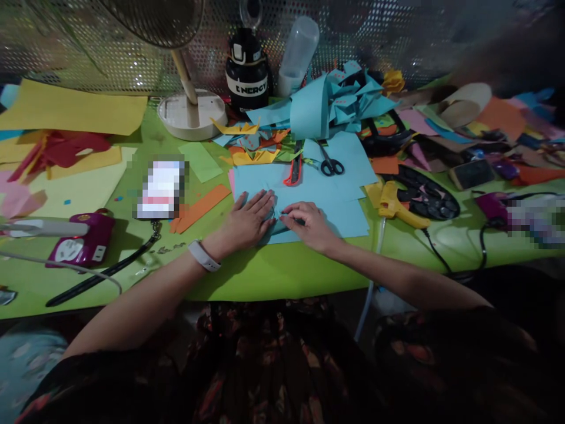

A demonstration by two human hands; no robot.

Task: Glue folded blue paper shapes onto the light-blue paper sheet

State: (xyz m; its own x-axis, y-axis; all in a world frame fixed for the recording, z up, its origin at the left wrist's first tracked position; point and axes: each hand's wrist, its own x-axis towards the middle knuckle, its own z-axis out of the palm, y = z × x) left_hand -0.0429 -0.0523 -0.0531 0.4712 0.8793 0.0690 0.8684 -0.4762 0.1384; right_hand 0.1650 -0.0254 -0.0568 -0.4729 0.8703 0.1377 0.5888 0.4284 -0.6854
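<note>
Floral cloth (265,365) sits nearest — I see the left hand (253,219) flat on blue paper (346,218), right hand (311,227) seemingly pinching a scrap (278,215): fine fingerwork, next calling for steadiness.

A fan (185,79) stands beside a black bottle (247,83).

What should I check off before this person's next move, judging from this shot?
1. Left hand flat on the blue paper: ok.
2. Right hand gripping something between thumb and finger: cannot tell; too small to make out.
3. Scissors clear of both hands: ok, they lie apart, beyond the right hand.
4. Glue gun off the blue paper under the hands: ok, it lies to the right.
5. Glue gun switched off: cannot tell.
6. Loose scraps kept away from the blue paper: not ok, an orange strip lies close to its left.
</note>
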